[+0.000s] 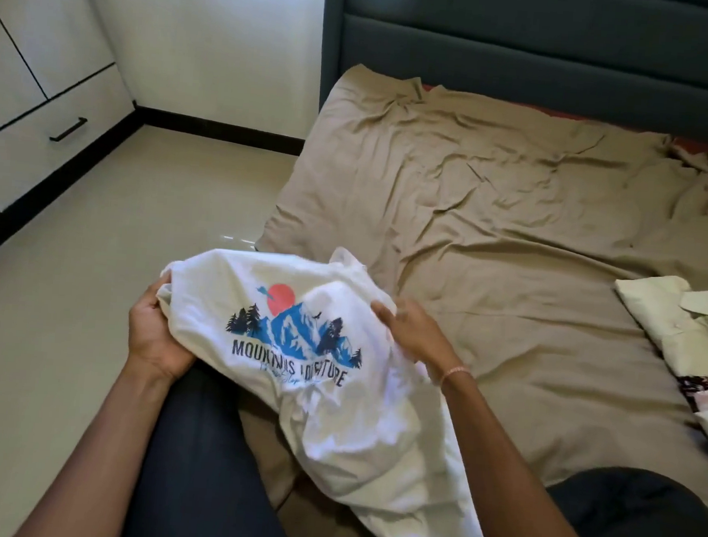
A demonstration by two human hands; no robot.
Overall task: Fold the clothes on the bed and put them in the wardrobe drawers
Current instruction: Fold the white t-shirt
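Currently held: a white T-shirt [303, 349], print side up, showing blue mountains, a red sun and the words "MOUNTAINS ADVENTURE". It is raised over the person's lap at the near left corner of the bed, and its lower part trails down toward the near edge.
Left hand: the left hand [157, 329] is clamped on the T-shirt's left edge, with the fingers curled round bunched cloth.
Right hand: the right hand [411, 332] grips the T-shirt's right side, the thumb on top and the fingers tucked into the fabric; slight blur here.
Wrist: a thin pink bracelet [456, 371] sits on the right wrist.
Bed: a tan sheet [496, 220], heavily wrinkled, covers the mattress.
Headboard: a dark teal padded headboard [530, 49] stands at the far side.
Other clothing: a pale collared shirt [686, 328] lies on the sheet at the right edge, well apart from the T-shirt.
Wardrobe: white fronts at the far left; one drawer [35, 158] is closed, with a black bar handle [68, 129].
Floor: glossy beige tiles [88, 289] lie between wardrobe and bed.
Legs: dark trousers [201, 468] are near, under the T-shirt.
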